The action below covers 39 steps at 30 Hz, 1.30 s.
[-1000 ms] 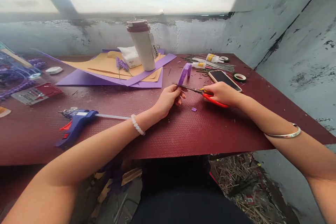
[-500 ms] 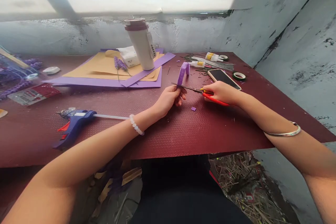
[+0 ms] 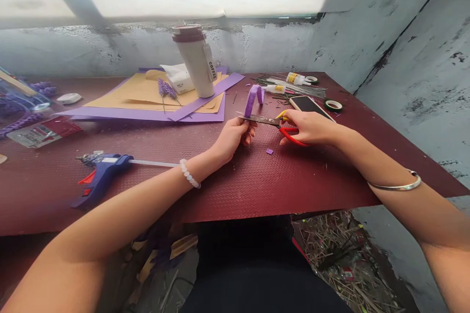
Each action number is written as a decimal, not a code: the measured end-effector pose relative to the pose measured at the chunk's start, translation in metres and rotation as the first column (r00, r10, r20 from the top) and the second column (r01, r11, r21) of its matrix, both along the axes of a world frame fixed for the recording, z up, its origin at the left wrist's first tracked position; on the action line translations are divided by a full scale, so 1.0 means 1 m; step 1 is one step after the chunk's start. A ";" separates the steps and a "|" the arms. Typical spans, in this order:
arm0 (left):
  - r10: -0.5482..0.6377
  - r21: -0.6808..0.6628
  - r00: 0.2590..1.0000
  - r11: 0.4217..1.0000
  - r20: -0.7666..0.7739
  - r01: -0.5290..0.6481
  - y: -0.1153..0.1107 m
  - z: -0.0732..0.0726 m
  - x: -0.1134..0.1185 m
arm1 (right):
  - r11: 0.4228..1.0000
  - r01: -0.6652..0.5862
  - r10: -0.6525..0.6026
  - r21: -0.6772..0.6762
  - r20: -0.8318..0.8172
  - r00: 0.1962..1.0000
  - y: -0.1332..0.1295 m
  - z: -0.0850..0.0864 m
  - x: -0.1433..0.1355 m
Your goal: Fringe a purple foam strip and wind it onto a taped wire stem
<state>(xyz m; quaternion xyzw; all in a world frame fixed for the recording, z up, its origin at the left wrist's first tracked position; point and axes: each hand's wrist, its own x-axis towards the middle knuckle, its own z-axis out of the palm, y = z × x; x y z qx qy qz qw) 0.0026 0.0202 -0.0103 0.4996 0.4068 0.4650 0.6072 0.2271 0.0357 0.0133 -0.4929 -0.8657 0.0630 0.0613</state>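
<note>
Arched purple strip [image 3: 248,103] stands up from the left hand [image 3: 235,138], lower end pinched between thumb and fingers, hand otherwise loosely curled. Blades of the red-and-yellow-handled scissors [image 3: 270,121] lie across that end, just above the left fingertips. Right hand [image 3: 312,127] closed round the handles, fingers curled. Small purple scrap [image 3: 269,151] on the table, below and between the hands. Smartphone [image 3: 308,103] just beyond the right hand; green tape roll [image 3: 333,105] to its far right; loose wires [image 3: 306,91] farther off. Blue glue gun [image 3: 105,168] left of the left hand; coffee tumbler [image 3: 194,63] beyond it.
</note>
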 end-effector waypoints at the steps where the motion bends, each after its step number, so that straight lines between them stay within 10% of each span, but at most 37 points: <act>1: 0.001 0.006 1.000 1.000 0.001 -0.001 0.000 0.000 0.000 | 1.000 0.000 0.000 -0.001 -0.002 1.000 0.000 0.000 0.000; 39: -0.092 0.032 0.996 0.995 -0.008 0.092 0.001 0.001 -0.004 | 0.990 -0.080 0.088 0.113 -0.066 0.994 -0.001 0.003 0.004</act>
